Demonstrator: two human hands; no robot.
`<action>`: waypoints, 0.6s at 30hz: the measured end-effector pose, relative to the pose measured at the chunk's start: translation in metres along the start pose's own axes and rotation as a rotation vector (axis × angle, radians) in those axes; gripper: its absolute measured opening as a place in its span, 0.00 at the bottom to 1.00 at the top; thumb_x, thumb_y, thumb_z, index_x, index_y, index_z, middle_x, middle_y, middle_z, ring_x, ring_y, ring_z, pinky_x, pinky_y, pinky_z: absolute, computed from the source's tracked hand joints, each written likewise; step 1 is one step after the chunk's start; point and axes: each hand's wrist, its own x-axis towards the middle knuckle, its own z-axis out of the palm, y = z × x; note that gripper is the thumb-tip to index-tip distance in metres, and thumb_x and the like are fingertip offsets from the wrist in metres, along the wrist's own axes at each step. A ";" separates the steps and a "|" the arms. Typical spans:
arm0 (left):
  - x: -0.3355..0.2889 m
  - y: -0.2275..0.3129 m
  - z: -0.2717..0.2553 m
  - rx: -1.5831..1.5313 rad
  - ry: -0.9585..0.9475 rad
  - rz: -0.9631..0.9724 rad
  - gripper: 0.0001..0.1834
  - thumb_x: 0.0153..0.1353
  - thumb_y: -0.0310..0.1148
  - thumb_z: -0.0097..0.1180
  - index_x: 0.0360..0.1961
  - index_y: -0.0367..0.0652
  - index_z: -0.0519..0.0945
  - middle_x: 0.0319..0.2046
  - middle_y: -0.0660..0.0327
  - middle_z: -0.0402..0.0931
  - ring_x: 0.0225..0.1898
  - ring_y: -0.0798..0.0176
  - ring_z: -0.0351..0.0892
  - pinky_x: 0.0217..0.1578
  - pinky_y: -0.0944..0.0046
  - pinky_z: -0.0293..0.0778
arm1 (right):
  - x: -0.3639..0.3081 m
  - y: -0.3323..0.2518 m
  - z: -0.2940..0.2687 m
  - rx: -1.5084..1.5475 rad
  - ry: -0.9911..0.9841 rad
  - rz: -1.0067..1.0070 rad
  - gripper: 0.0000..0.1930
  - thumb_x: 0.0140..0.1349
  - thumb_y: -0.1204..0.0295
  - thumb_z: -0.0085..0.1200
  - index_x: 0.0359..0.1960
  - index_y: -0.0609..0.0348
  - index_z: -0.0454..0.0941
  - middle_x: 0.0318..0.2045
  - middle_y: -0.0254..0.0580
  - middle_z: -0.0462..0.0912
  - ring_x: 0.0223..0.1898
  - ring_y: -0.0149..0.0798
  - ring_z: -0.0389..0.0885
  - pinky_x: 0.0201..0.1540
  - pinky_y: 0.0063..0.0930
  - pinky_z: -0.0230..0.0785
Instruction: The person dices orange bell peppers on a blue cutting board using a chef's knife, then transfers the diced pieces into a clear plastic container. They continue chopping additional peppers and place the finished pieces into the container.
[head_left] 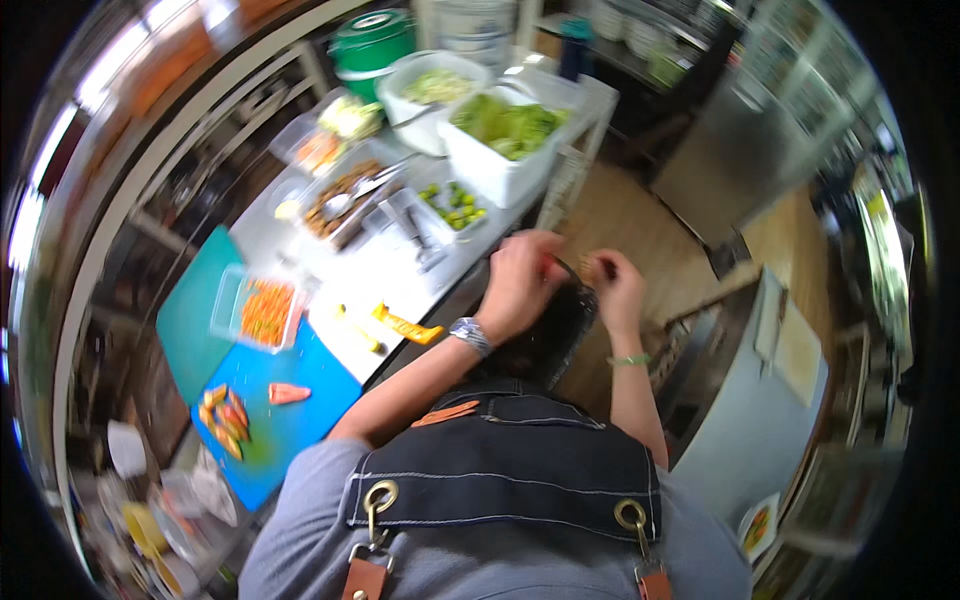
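My left hand [520, 285], with a patterned band on its wrist, is raised past the edge of the table. Its fingers are curled, and a bit of red shows at them; what it is I cannot make out. Close by on its right is my right hand [617, 287], with a green band on the wrist. Its fingers are pinched at a small brownish piece [588, 266], too blurred to name. Below both hands lies a dark, shiny surface like a black plastic bag [570, 335], partly hidden by my left hand and apron.
On the table stand a tub of green leaves [508, 125], a tray of small green fruit [455, 205] and a box of shredded orange vegetable [268, 310]. Cut orange pieces [225, 420] lie on a blue cutting board [300, 440]. A yellow-handled tool [408, 325] rests at the table edge.
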 end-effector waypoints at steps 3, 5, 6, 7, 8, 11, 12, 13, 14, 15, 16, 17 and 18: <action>-0.019 -0.051 0.016 0.570 -0.416 0.563 0.20 0.61 0.40 0.56 0.56 0.60 0.74 0.55 0.66 0.71 0.54 0.62 0.71 0.52 0.47 0.64 | -0.004 0.029 -0.001 0.155 -0.021 0.192 0.09 0.69 0.73 0.58 0.45 0.66 0.81 0.38 0.37 0.84 0.38 0.30 0.81 0.42 0.25 0.77; -0.037 -0.067 0.020 0.692 -0.401 0.653 0.19 0.62 0.39 0.49 0.56 0.63 0.73 0.55 0.67 0.71 0.54 0.63 0.70 0.53 0.46 0.62 | -0.007 0.047 -0.008 0.137 -0.054 0.185 0.10 0.70 0.72 0.57 0.47 0.66 0.80 0.39 0.39 0.85 0.37 0.30 0.82 0.41 0.24 0.76; -0.043 -0.062 0.013 0.644 -0.338 0.590 0.20 0.62 0.38 0.52 0.56 0.63 0.73 0.54 0.67 0.70 0.54 0.63 0.69 0.55 0.47 0.60 | -0.010 0.072 -0.010 0.074 -0.038 0.168 0.09 0.70 0.73 0.56 0.46 0.67 0.80 0.39 0.41 0.85 0.38 0.32 0.83 0.41 0.26 0.77; -0.048 -0.065 -0.007 0.690 -0.284 0.486 0.19 0.62 0.38 0.52 0.56 0.62 0.73 0.54 0.67 0.70 0.55 0.63 0.69 0.56 0.46 0.59 | -0.010 0.078 -0.007 -0.075 -0.125 0.163 0.10 0.71 0.72 0.56 0.46 0.67 0.80 0.41 0.42 0.84 0.39 0.34 0.83 0.43 0.27 0.77; -0.057 -0.067 -0.019 0.722 -0.229 0.383 0.19 0.63 0.38 0.53 0.55 0.62 0.72 0.53 0.67 0.70 0.55 0.64 0.69 0.57 0.45 0.57 | -0.013 0.081 -0.010 -0.235 -0.207 0.153 0.10 0.71 0.71 0.55 0.46 0.67 0.80 0.43 0.43 0.84 0.40 0.36 0.83 0.44 0.28 0.76; -0.100 -0.085 -0.073 0.792 -0.018 -0.081 0.22 0.63 0.38 0.57 0.59 0.59 0.73 0.55 0.62 0.70 0.59 0.59 0.69 0.58 0.42 0.55 | -0.028 0.094 -0.015 -0.254 -0.219 0.091 0.09 0.72 0.72 0.51 0.40 0.65 0.81 0.46 0.46 0.81 0.45 0.40 0.81 0.48 0.31 0.74; -0.118 -0.090 -0.094 0.867 0.015 -0.250 0.23 0.63 0.38 0.58 0.60 0.59 0.72 0.55 0.61 0.70 0.59 0.59 0.69 0.58 0.42 0.55 | -0.036 0.097 -0.016 -0.127 -0.190 0.197 0.09 0.71 0.75 0.49 0.36 0.65 0.81 0.47 0.46 0.80 0.47 0.41 0.80 0.50 0.32 0.73; -0.144 -0.101 -0.116 0.920 0.090 -0.350 0.23 0.63 0.37 0.58 0.60 0.58 0.72 0.55 0.61 0.70 0.58 0.58 0.69 0.59 0.39 0.55 | -0.042 0.111 -0.021 -0.186 -0.250 0.130 0.08 0.69 0.76 0.49 0.34 0.65 0.80 0.47 0.47 0.80 0.48 0.43 0.80 0.51 0.33 0.72; -0.172 -0.112 -0.138 0.971 0.166 -0.450 0.24 0.63 0.37 0.58 0.60 0.57 0.73 0.55 0.60 0.70 0.58 0.57 0.70 0.59 0.37 0.55 | -0.045 0.130 -0.028 -0.245 -0.309 0.061 0.08 0.67 0.78 0.48 0.32 0.66 0.78 0.46 0.47 0.79 0.49 0.44 0.79 0.51 0.34 0.71; -0.192 -0.116 -0.158 0.995 0.178 -0.533 0.25 0.62 0.40 0.60 0.61 0.57 0.72 0.57 0.59 0.68 0.60 0.56 0.68 0.60 0.35 0.54 | -0.049 0.143 -0.034 -0.309 -0.349 -0.002 0.08 0.66 0.80 0.47 0.30 0.66 0.77 0.46 0.48 0.79 0.49 0.45 0.78 0.52 0.35 0.70; -0.213 -0.116 -0.180 1.025 0.204 -0.631 0.27 0.62 0.43 0.61 0.62 0.58 0.71 0.59 0.58 0.67 0.62 0.56 0.66 0.62 0.33 0.53 | -0.050 0.150 -0.030 -0.291 -0.381 0.010 0.07 0.64 0.80 0.47 0.28 0.65 0.76 0.46 0.48 0.78 0.50 0.46 0.78 0.53 0.35 0.70; -0.232 -0.116 -0.195 1.083 0.242 -0.638 0.31 0.61 0.48 0.61 0.65 0.60 0.69 0.62 0.58 0.64 0.66 0.54 0.62 0.64 0.32 0.49 | -0.050 0.157 -0.025 -0.276 -0.411 0.023 0.07 0.62 0.81 0.47 0.27 0.65 0.75 0.46 0.48 0.78 0.51 0.46 0.77 0.54 0.35 0.69; -0.251 -0.114 -0.209 1.143 0.278 -0.644 0.34 0.61 0.52 0.61 0.67 0.62 0.67 0.65 0.57 0.61 0.69 0.53 0.58 0.66 0.32 0.46 | -0.050 0.162 -0.019 -0.259 -0.443 0.037 0.06 0.61 0.81 0.47 0.25 0.65 0.73 0.45 0.49 0.78 0.51 0.47 0.76 0.54 0.36 0.68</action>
